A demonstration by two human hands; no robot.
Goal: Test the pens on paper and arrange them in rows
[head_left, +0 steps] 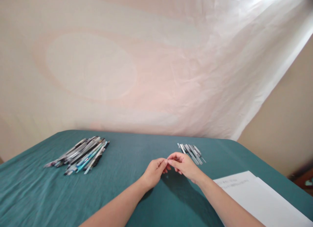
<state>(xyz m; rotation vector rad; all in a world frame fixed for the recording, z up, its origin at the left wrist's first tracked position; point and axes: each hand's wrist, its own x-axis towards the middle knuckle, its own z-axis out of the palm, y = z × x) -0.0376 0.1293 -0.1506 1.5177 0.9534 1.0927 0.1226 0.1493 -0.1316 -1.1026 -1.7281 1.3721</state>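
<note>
My left hand (156,171) and my right hand (182,165) meet fingertip to fingertip above the middle of the table. Thumb and forefinger are pinched together on each hand. Whatever lies between the fingertips is too small or too hidden to name. Just beyond my right hand, a small row of grey and silver pens (193,152) lies on the cloth. Farther to the left is a large heap of pens (83,153), mostly black, grey and clear, with a few light blue ones.
A dark green cloth (132,148) covers the table. White paper sheets (259,197) with faint writing near the top lie at the right, partly behind my right forearm. A pale draped sheet (156,73) hangs behind the table's far edge.
</note>
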